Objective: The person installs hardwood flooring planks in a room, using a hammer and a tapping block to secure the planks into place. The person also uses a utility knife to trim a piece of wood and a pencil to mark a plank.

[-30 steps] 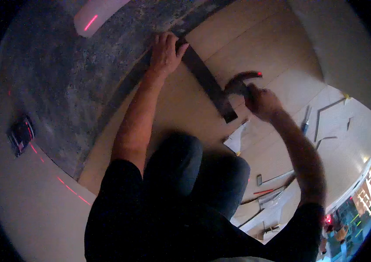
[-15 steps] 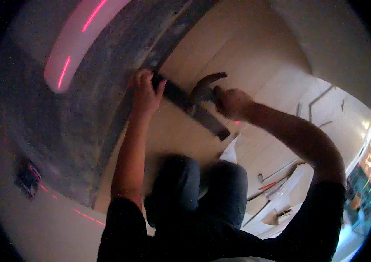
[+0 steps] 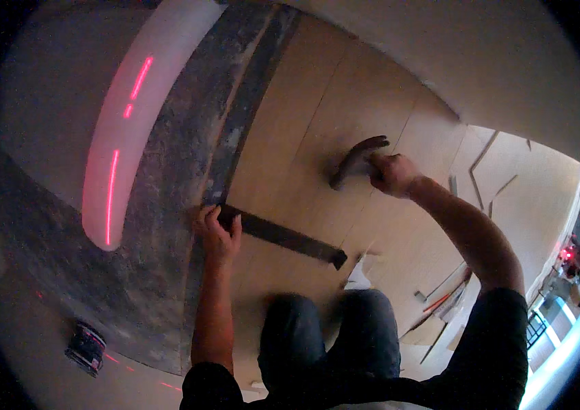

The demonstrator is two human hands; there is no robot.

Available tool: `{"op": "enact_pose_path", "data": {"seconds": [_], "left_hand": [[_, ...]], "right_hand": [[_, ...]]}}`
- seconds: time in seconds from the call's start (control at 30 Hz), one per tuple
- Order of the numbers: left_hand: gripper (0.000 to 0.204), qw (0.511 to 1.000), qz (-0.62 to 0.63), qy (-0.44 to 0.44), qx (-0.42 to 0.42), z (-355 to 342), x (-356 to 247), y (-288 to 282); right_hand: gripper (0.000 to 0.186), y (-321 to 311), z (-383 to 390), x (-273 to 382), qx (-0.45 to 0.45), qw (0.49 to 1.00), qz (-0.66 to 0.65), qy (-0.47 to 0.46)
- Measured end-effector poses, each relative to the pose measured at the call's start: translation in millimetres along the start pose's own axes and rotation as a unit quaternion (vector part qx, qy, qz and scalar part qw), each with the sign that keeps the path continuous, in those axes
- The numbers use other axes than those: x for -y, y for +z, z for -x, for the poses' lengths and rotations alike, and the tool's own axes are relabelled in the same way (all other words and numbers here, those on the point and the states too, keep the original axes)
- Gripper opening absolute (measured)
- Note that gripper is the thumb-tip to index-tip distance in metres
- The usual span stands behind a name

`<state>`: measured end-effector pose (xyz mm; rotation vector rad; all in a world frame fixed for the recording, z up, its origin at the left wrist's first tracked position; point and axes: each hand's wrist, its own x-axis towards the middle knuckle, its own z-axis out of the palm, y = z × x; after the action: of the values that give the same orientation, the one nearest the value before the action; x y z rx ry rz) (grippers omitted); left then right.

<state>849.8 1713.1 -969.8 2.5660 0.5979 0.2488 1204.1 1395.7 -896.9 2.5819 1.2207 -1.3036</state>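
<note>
The left hand [image 3: 216, 232] presses down on one end of a long, flat, dark metal pull bar [image 3: 283, 236], its fingers [image 3: 201, 220] curled together over that end, right where the pale wood-look floor planks [image 3: 317, 123] meet the bare, dark grey subfloor [image 3: 167, 205]. The bar lies flat across the planks and runs away toward the person's knees [image 3: 331, 335], ending in a small upturned lip. The right hand [image 3: 391, 172] is raised above the planks, fingers clamped on the handle of a hammer with a dark curved head [image 3: 357, 158]; the head is blurred, so its exact shape is hard to tell.

The bar looks stiff and fairly heavy, unlikely to bend, and smooth enough to slide on the plank surface unless pinned; the hooked end at the plank edge is the sensible place to hold it, well away from the lip. The hammer is head-heavy and best gripped low on the handle.

Around this: a white curved wall base [image 3: 132, 137] crossed by a red laser line [image 3: 111, 198], a small dark device [image 3: 86, 347] on the floor at lower left, and loose offcut strips [image 3: 440, 307] on the right. The knees crowd the bar's lip end.
</note>
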Motion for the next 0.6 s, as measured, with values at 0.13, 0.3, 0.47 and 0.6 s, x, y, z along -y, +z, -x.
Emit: {"op": "enact_pose_path", "data": {"seconds": [0.13,0.3,0.47,0.6], "left_hand": [[0.079,0.998,0.012,0.04,0.043,-2,-6,-12],[0.106,0.987,-0.037,0.029,0.155,-8,-29,-32],[0.11,0.989,-0.026,0.022,0.145,-44,-51,-17],[0.114,0.991,0.002,0.019,0.132,-101,-66,3]], "right_hand": [[0.044,14,-9,-35,-0.112,0.989,-0.062,-0.078],[0.05,18,-12,-42,-0.068,0.992,-0.093,-0.043],[0.046,11,-17,-45,0.004,0.996,-0.079,-0.03],[0.049,10,-21,-50,-0.023,0.992,-0.073,-0.1]]}}
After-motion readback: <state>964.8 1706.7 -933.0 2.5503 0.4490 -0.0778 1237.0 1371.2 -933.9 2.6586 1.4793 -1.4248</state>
